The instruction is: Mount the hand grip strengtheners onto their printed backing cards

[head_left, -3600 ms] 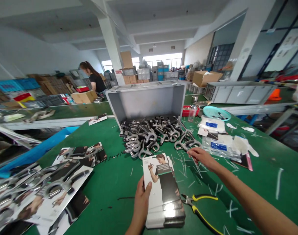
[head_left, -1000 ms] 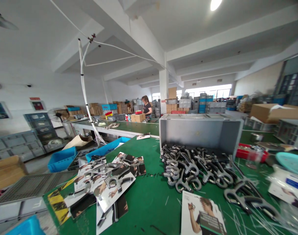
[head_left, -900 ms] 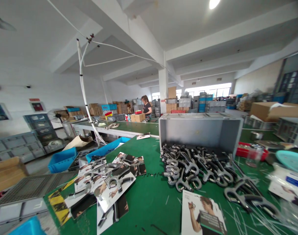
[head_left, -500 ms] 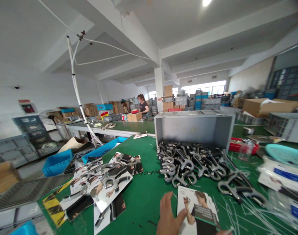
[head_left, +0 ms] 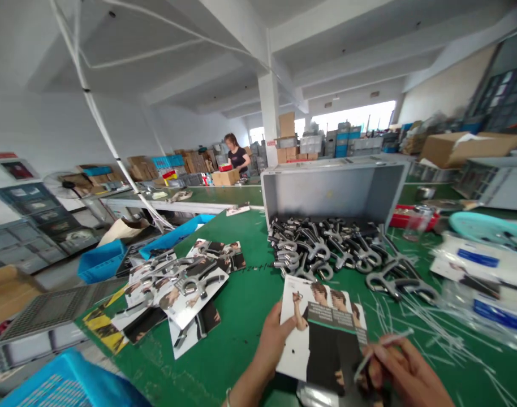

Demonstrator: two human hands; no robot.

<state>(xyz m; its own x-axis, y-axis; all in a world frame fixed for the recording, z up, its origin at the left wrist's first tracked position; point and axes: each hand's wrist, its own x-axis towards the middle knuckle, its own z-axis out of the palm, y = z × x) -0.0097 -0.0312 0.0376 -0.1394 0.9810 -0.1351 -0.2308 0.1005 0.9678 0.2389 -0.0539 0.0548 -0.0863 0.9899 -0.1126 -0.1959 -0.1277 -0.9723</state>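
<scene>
My left hand point(head_left: 269, 342) grips the left edge of several printed cardboard backing cards point(head_left: 301, 316), fanned slightly and tilted up over the table. Pinched in my right hand point(head_left: 405, 367) is a thin white cable tie point(head_left: 390, 338), close to the lower right of the cards. A shiny part point(head_left: 318, 397) shows below the cards at the frame's lower edge; most of it is hidden. Beyond the cards lies a heap of grey and black hand grip strengtheners point(head_left: 313, 243). At left, more hand grips point(head_left: 199, 284) lie on their backing cards in a loose pile.
A grey plastic crate point(head_left: 326, 189) lies on its side behind the heap. Loose white ties point(head_left: 440, 325) are scattered on the green tabletop at right, beside plastic packs point(head_left: 483, 257) and a turquoise tray point(head_left: 487, 226). Blue baskets point(head_left: 72, 384) stand left. Another person point(head_left: 237, 158) works farther back.
The view has tipped downward. My left hand, open beside the cards before, has closed on their edge, and they are lifted and tilted. My right hand has come into view with the cable tie.
</scene>
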